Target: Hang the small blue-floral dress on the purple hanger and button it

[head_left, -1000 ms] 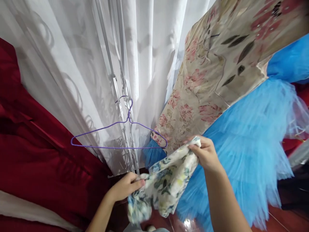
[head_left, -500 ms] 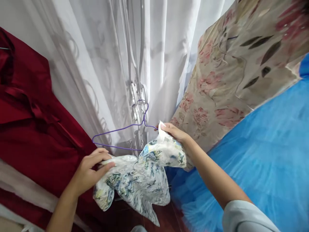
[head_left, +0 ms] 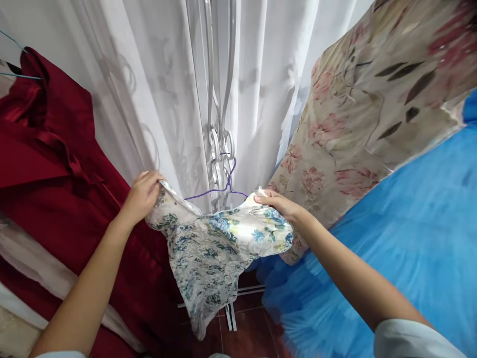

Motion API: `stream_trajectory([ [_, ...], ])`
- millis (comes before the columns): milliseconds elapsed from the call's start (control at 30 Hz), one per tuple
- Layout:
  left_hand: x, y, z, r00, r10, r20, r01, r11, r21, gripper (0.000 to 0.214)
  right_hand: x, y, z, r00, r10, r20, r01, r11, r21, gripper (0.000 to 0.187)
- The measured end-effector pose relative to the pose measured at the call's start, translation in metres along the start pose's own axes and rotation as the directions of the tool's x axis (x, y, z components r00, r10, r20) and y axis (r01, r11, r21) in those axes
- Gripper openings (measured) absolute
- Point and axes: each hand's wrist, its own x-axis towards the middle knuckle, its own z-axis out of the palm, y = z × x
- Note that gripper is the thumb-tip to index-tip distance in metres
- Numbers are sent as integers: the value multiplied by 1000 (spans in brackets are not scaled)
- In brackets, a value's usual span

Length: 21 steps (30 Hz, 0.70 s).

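A white blouse (head_left: 208,248) with a blue and yellow floral print is stretched between my two hands, its body hanging below them. My left hand (head_left: 143,194) grips its left shoulder, fingers closed on the cloth. The other shoulder is pinched in my right hand (head_left: 276,201), thumb on top. Behind the neckline is a purple hanger (head_left: 210,191), hooked on a white metal stand (head_left: 219,141). The hanger's right arm runs into the right shoulder of the blouse; its left end and lower bar are hidden by the cloth.
On the left hangs a dark red dress (head_left: 48,149) with pale garments below it. A beige floral dress (head_left: 335,134) and a blue tulle gown (head_left: 402,223) fill the right side. White curtains (head_left: 160,74) hang behind, above a reddish tiled floor (head_left: 249,328).
My left hand has risen, lifting the left shoulder of the blouse up in front of the hanger's left arm. The blouse is now spread wider. My right hand keeps its hold.
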Motion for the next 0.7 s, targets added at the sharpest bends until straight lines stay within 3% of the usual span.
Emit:
stream_trajectory([
  [67,10,22,13,995,-79,59,81,996,-41,31,-9,4,4,1000,-5,11,5,999,-48,34],
  [133,8,36,27,959,-216,184,230,971,-59,38,-22,12,6,998,-55,-1,55,992,-114,39],
  [200,-1,42,38,917,-273,292,314,944,-104,36,-37,23,6,985,-152,-76,132,967,-219,37],
  [233,-6,44,42,918,-270,290,319,937,-139,35,-44,28,5,972,-200,-126,159,947,-279,35],
  [333,-12,54,40,962,-267,65,274,947,-169,33,-58,39,1,921,-284,-268,157,898,-412,44],
  [433,3,73,25,960,-252,-123,244,967,-78,30,-71,36,-2,868,-321,-378,163,904,-395,53],
  [533,19,93,16,995,-61,-78,59,998,-24,23,-101,35,4,835,-274,-477,152,948,-279,46],
  [600,17,100,23,996,85,-8,-85,996,-18,18,-131,45,17,834,-198,-516,137,979,-154,42],
  [633,12,101,31,994,111,4,-111,993,-40,17,-147,54,27,834,-185,-520,162,983,-88,41],
  [700,-5,104,53,998,44,-35,-47,992,-113,20,-174,79,52,888,-225,-401,273,960,68,49],
])
